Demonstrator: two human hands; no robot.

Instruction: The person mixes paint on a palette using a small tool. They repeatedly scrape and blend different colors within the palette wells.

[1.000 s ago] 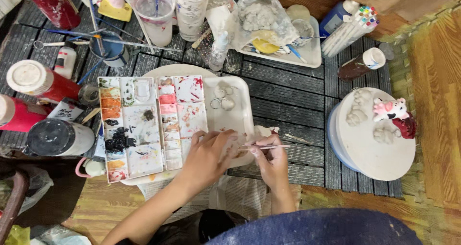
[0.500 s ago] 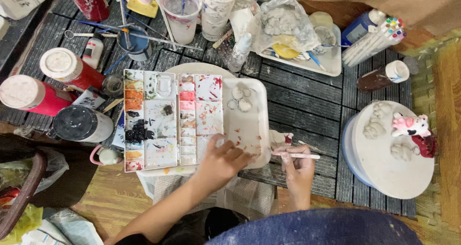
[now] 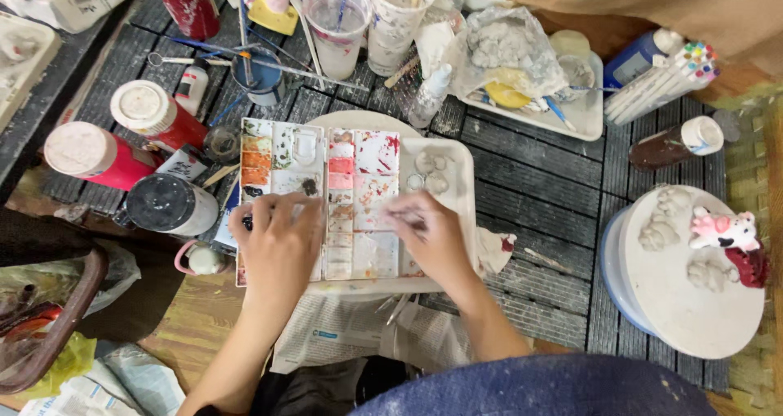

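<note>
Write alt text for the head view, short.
Both hands rest over a paint-stained palette on a cluttered slatted table: left hand on its left side, right hand holding a thin brush over the wells. Red paint bottles stand left; a round board with clay figures sits right.

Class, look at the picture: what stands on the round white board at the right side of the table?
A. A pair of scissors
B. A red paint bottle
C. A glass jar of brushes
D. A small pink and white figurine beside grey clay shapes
D: the round white board carries a small pink and white figurine near its far edge, with grey clay shapes lying beside it.
</note>
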